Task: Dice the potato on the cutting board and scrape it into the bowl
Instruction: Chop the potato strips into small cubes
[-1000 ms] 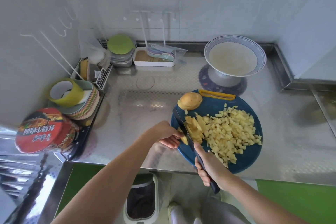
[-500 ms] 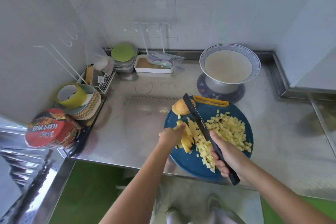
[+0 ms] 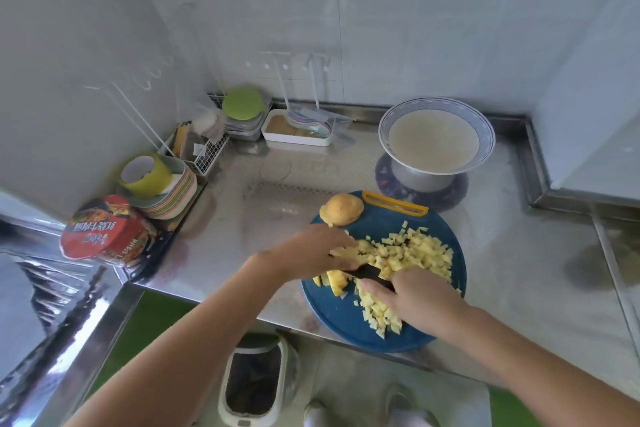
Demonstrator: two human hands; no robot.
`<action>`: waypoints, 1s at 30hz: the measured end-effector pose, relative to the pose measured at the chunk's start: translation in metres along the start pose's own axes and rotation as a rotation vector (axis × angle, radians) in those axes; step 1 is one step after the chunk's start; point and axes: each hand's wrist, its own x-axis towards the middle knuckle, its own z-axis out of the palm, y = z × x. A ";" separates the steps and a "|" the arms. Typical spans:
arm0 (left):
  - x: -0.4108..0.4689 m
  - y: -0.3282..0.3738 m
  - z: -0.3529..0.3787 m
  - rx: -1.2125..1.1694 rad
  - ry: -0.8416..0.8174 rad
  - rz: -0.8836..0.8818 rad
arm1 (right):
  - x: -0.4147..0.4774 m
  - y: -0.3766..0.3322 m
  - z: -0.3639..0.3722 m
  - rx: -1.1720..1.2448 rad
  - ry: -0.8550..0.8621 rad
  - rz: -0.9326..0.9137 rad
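Stainless-steel counter, embossed, set in a white-tiled corner. Item: round blue plastic cutting board with a yellow handle slot, at the counter's near edge. On it:
- pale yellow diced potato, a loose heap over the right half
- short uncut potato strips at the near left
- one skin-on potato end at the far rim

Left hand lies over the strips; fingers blurred, grip unreadable. Right hand is wrapped round the black knife, whose blade runs left-right just beyond the strips. White, blue-rimmed ceramic bowl stands beyond the board, apart, nearer the right hand. Judgement: the strips want cross-cuts before scraping.
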 end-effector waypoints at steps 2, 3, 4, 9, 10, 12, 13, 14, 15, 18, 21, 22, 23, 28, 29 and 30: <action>0.001 -0.004 0.008 0.028 -0.030 0.011 | 0.001 0.000 -0.007 -0.044 0.004 -0.006; 0.000 -0.004 0.011 0.048 0.006 0.027 | 0.003 0.000 -0.008 -0.057 0.004 -0.003; 0.000 -0.006 0.013 0.088 0.050 0.049 | 0.004 0.001 -0.009 -0.055 0.005 0.001; -0.005 -0.007 0.018 0.288 0.234 0.182 | 0.010 0.000 -0.009 -0.010 0.039 0.006; -0.006 -0.009 0.019 0.340 0.347 0.258 | 0.011 -0.001 -0.009 0.002 0.044 0.010; -0.007 -0.015 0.021 0.372 0.537 0.374 | 0.013 -0.001 -0.011 0.031 0.061 0.022; -0.006 -0.019 0.021 0.359 0.598 0.387 | 0.015 -0.001 -0.011 0.048 0.067 0.031; -0.006 -0.022 0.020 0.318 0.630 0.372 | 0.016 -0.001 -0.011 0.067 0.072 0.043; -0.007 -0.022 0.018 0.242 0.659 0.319 | 0.017 0.001 -0.011 0.087 0.079 0.058; -0.016 -0.018 0.016 -0.090 0.755 -0.086 | 0.021 0.008 -0.008 0.189 0.101 0.122; -0.016 -0.017 0.031 -0.313 0.740 -0.522 | 0.024 0.018 -0.005 0.303 0.131 0.175; -0.013 -0.016 0.039 -0.370 0.711 -0.621 | 0.024 0.021 -0.005 0.323 0.137 0.184; -0.009 -0.014 0.048 -0.421 0.683 -0.699 | 0.025 0.023 -0.004 0.339 0.143 0.187; 0.014 0.005 0.088 -0.589 0.714 -0.835 | 0.026 0.029 -0.002 0.419 0.160 0.181; 0.018 0.011 0.091 -0.614 0.729 -0.828 | 0.026 0.032 -0.002 0.434 0.162 0.181; 0.020 0.017 0.091 -0.650 0.741 -0.816 | 0.026 0.033 -0.001 0.448 0.165 0.181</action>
